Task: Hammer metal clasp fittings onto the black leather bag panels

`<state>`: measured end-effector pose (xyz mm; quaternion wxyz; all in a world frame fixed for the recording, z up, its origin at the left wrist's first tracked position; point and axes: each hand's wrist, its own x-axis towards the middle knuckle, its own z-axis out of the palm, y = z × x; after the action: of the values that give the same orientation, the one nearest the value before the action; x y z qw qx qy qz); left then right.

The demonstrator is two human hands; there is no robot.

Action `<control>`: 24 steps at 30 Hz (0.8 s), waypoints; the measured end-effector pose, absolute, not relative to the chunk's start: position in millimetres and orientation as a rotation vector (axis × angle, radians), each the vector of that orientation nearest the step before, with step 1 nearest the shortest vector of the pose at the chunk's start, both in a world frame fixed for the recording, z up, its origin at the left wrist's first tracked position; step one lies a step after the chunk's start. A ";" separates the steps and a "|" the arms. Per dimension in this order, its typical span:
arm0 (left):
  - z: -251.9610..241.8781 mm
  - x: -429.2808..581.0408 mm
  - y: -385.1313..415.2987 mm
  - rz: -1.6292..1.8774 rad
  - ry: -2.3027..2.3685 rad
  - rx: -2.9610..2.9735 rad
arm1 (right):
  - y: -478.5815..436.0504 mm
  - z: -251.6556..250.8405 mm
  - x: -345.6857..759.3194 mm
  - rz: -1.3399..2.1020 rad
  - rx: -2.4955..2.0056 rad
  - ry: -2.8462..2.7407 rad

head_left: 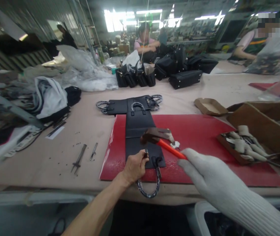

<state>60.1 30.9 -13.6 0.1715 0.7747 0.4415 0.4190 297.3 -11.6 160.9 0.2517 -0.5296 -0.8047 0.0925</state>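
The left grip (pixel 134 167) is pinching a small dark tool (pixel 146 152) over the near part of the black panel (pixel 136 144), which is lying on the red board (pixel 191 131). The gloved right grip (pixel 203 168) is holding a hammer (pixel 171 149), its blurred head hovering above the panel. Striking cleanly probably means holding the tool upright, fingers below its top, and swinging squarely.
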 end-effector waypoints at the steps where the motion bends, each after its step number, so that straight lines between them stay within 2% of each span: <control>1: -13.7 59.9 30.7 1.189 1.246 2.196 | -12.2 162.7 295.6 0.235 -1.422 -2.136; 4: -13.8 59.1 30.2 1.175 1.237 2.195 | -13.8 159.8 293.2 0.169 -1.395 -2.054; 8: -15.8 58.8 30.7 1.155 1.271 2.225 | -13.1 153.5 299.9 0.049 -1.453 -2.261; 14: -16.5 58.8 29.4 1.145 1.278 2.237 | -20.7 163.6 301.6 0.218 -1.520 -2.030; 17: -14.2 58.3 28.0 1.121 1.289 2.224 | -23.8 148.0 305.7 0.260 -1.659 -2.267; 20: -13.0 57.1 28.1 1.133 1.269 2.232 | -21.9 123.8 329.3 0.282 -1.883 -2.269; 24: -13.5 55.6 28.7 1.159 1.245 2.250 | -15.1 82.6 380.3 -0.006 -2.266 -1.986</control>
<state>55.6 28.7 -13.5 0.1597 0.7874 0.4357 0.4058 380.3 -15.1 82.6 0.0641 -0.7506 -0.6577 -0.0020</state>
